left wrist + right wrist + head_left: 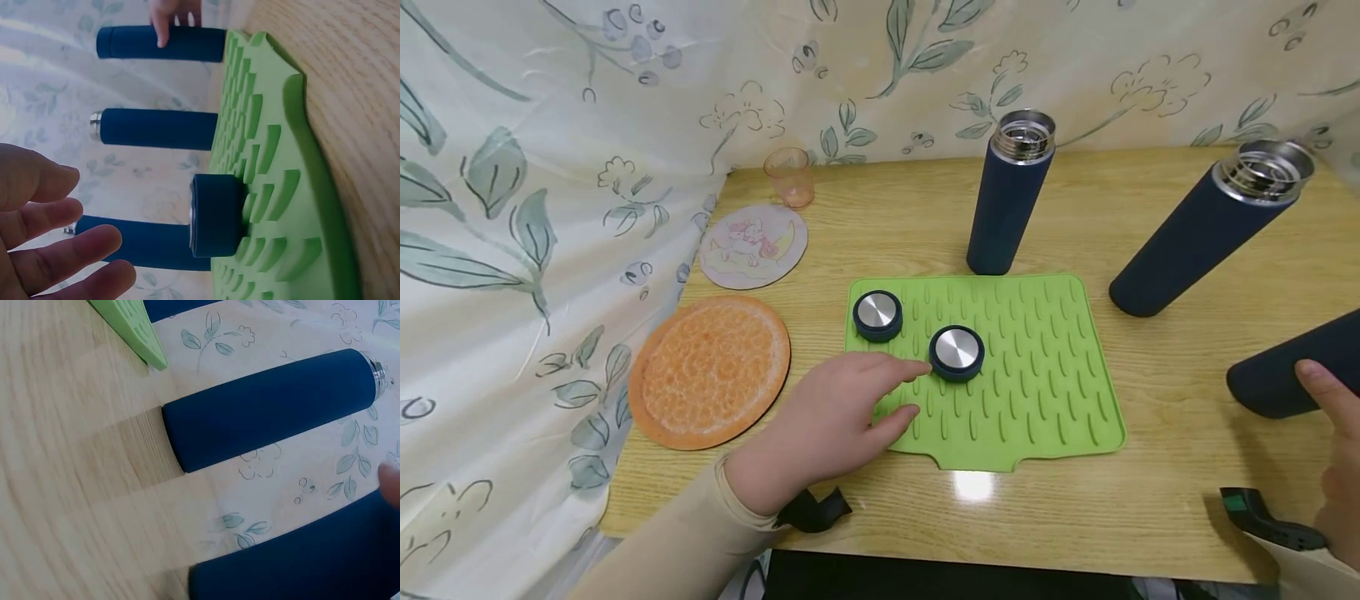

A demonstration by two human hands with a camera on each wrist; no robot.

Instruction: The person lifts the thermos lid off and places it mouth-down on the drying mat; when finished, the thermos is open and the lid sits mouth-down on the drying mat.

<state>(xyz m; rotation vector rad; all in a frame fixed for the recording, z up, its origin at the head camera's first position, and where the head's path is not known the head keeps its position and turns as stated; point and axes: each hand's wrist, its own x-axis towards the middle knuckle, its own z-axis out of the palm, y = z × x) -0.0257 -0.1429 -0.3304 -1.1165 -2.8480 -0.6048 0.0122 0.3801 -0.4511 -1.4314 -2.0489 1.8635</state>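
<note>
My left hand (838,412) hovers over the green mat (1037,392), its fingers spread and holding nothing. Its fingertips are close to a navy lid (957,353) with a silver top; the left wrist view shows a gap between the fingers and this lid (215,215). A second such lid (877,316) lies behind it to the left. At the right edge, my right hand (1341,442), partly cut off, holds a navy thermos bottle (1277,383). In the left wrist view this bottle (131,44) stands upright, capped, with a digit across its front.
Two uncapped navy bottles stand behind the mat, one in the middle (1009,208) and one to the right (1202,233). At the left lie an orange round placemat (711,375) and a pale round one (752,246), with a pink cup (792,177) behind. Floral fabric (850,75) borders the table.
</note>
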